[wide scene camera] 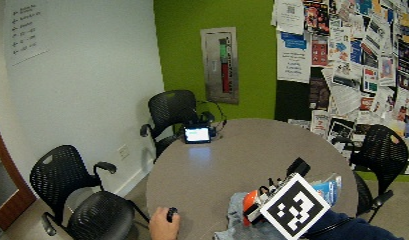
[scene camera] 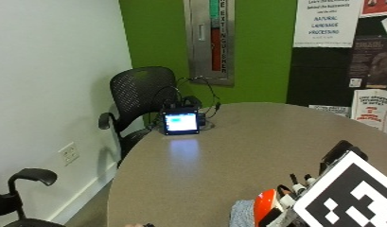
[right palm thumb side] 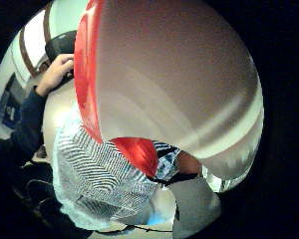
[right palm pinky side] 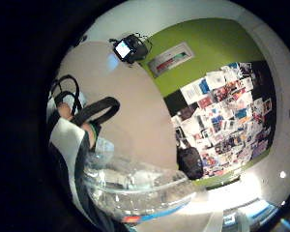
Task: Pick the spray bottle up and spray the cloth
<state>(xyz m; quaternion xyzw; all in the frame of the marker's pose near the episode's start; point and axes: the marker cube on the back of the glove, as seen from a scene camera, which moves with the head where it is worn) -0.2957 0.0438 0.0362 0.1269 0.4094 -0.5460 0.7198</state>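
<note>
Scene: a person at a round table [wide scene camera: 210, 165], working at its near edge, lower right of the wide outside view.
Right hand: the gloved right hand [wide scene camera: 310, 175] sits low right in that view, largely hidden; only dark parts and white plastic show, so its hold is judged from the palm views.
Bottle: the spray bottle [right palm pinky side: 135, 186], clear-bodied with liquid inside, fills the lower part of the little-finger-side palm view, tight against the palm; its orange-red head [wide scene camera: 252, 204] shows beside the hand in the wide view.
Grip: the hand appears to be holding the spray bottle, with straps and a fingertip bent toward its body; the fingers themselves barely show, so this is a judgement.
Cloth: a grey patterned cloth [right palm thumb side: 97, 174] lies on the table right by the red head, lower left of the thumb-side palm view.
Other hand: the bare hand [wide scene camera: 163, 227] rests at the table's near edge, bottom centre.
Progress: pick-up looks done or nearly so; whether the bottle is clear of the table cannot be told. No mist or wet patch shows, so spraying looks yet to come.
</note>
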